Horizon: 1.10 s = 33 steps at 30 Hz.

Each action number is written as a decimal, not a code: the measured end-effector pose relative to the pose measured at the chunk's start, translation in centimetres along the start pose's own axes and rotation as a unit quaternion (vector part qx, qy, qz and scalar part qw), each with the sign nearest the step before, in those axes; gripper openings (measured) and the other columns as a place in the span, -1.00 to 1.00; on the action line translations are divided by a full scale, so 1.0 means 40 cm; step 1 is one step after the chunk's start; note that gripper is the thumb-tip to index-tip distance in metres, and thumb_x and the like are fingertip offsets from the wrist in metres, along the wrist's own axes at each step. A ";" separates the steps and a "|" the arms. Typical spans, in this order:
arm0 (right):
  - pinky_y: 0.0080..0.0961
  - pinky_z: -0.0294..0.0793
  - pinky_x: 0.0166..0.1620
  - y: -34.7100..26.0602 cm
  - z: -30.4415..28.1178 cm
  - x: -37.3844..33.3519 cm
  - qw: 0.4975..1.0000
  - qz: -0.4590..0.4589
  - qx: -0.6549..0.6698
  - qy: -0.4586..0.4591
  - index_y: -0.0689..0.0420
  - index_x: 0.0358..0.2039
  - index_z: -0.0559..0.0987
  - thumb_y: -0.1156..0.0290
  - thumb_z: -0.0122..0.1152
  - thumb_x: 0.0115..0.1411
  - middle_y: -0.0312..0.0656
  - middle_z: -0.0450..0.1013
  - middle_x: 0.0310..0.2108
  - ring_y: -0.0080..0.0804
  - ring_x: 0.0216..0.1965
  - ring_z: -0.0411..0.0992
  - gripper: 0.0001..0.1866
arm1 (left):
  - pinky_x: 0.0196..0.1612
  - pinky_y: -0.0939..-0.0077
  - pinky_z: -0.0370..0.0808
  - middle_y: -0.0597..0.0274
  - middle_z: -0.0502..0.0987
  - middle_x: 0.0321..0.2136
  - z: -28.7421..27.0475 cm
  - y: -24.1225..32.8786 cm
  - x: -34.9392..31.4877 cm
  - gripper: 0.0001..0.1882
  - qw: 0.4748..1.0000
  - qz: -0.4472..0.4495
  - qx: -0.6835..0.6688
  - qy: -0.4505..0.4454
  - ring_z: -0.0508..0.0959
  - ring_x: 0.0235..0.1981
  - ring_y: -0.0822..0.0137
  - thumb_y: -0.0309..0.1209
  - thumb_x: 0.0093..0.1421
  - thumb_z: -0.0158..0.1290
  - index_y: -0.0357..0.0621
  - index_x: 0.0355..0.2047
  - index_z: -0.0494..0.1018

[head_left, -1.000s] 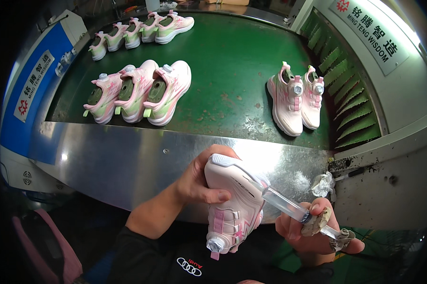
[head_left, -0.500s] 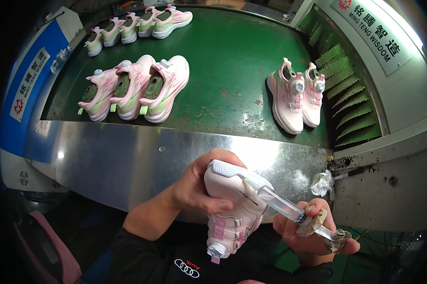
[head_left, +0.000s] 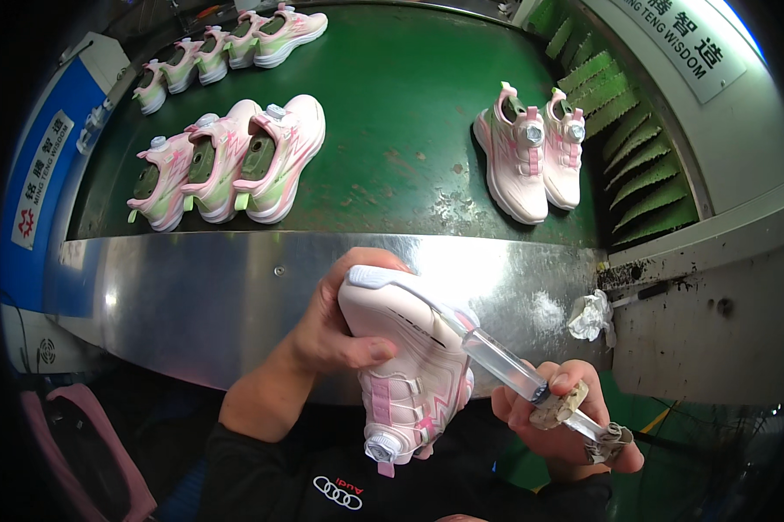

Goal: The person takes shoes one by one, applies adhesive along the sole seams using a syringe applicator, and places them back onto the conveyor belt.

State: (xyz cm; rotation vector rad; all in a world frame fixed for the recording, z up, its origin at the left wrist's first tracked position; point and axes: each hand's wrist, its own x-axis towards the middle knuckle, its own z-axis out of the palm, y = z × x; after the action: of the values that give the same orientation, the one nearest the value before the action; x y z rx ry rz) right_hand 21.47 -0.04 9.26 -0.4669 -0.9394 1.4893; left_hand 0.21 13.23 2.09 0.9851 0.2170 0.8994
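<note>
My left hand [head_left: 344, 326] is closed around the toe end of a pink and white sneaker [head_left: 413, 352], whose toe points away from me and whose dial closure hangs toward me. The sole is turned partly up and to the right. In my right hand [head_left: 561, 422] is a clear plastic syringe [head_left: 507, 365], its barrel slanting up and left. Lumpy pale material wraps the syringe's flange and plunger end, where my fingers and thumb grip. The syringe's tip lies against the seam between sole and upper; the exact contact is too small to make out.
A green conveyor belt [head_left: 392, 122] lies beyond a metal ledge [head_left: 192, 296]. Several matching sneakers [head_left: 279, 161] stand at its left, and a pair [head_left: 531, 157] at its right. Crumpled white paper [head_left: 590, 315] sits on the ledge's right end, beside a machine housing with green flaps [head_left: 644, 165].
The view has shifted, so the belt and its shoes appear further left. The held sneaker has tipped slightly, and the syringe stays at its sole edge. Both grips are unchanged.
</note>
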 end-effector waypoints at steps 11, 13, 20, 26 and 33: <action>-0.41 0.32 0.02 0.038 -0.061 -0.047 0.995 -0.036 0.067 -0.059 0.36 0.09 0.20 -0.29 0.39 -0.28 0.03 0.24 -0.10 -0.19 -0.03 0.28 0.14 | -0.07 0.50 0.39 0.22 0.44 -0.20 -0.033 -0.012 0.007 -0.27 0.998 -0.036 -0.015 0.055 0.45 -0.16 0.38 -0.40 -0.24 0.30 -0.18 0.00 0.26; -0.41 0.32 0.02 0.043 -0.065 -0.055 0.996 -0.039 0.062 -0.055 0.36 0.09 0.20 -0.29 0.39 -0.28 0.03 0.24 -0.10 -0.20 -0.03 0.28 0.14 | -0.07 0.49 0.40 0.21 0.44 -0.19 -0.035 -0.013 0.008 -0.25 0.998 -0.031 -0.011 0.056 0.45 -0.15 0.37 -0.38 -0.23 0.30 -0.18 0.01 0.24; -0.44 0.29 -0.02 0.066 -0.087 -0.084 0.998 -0.046 0.021 -0.046 0.38 0.10 0.19 -0.30 0.36 -0.25 0.02 0.21 -0.12 -0.25 -0.06 0.26 0.15 | -0.02 0.40 0.41 0.17 0.43 -0.16 -0.017 -0.014 0.021 -0.23 0.993 -0.033 -0.035 0.108 0.46 -0.12 0.30 -0.31 -0.20 0.27 -0.19 0.05 0.20; -0.48 0.26 -0.04 0.077 -0.095 -0.105 0.999 -0.031 -0.002 -0.042 0.39 0.11 0.18 -0.29 0.36 -0.24 0.01 0.21 -0.14 -0.27 -0.09 0.27 0.15 | -0.09 0.06 0.52 -0.15 0.43 -0.15 -0.017 -0.013 0.036 -0.26 0.994 -0.065 -0.018 0.086 0.51 -0.15 -0.03 -0.11 -0.13 0.21 -0.28 -0.01 0.24; -0.49 0.25 -0.06 0.088 -0.097 -0.137 0.999 -0.022 -0.014 -0.038 0.39 0.10 0.20 -0.28 0.35 -0.23 0.00 0.22 -0.14 -0.28 -0.10 0.27 0.13 | -0.09 0.28 0.51 -0.02 0.48 -0.16 -0.042 -0.020 0.015 -0.36 0.984 -0.081 -0.079 0.135 0.54 -0.17 0.15 -0.26 -0.08 0.16 -0.30 0.01 0.29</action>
State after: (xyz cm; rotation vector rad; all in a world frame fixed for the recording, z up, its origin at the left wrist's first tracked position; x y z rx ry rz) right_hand 23.14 -3.90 2.94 -0.4094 -1.0240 1.4634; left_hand 0.12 14.56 0.64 0.6870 0.4434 0.8848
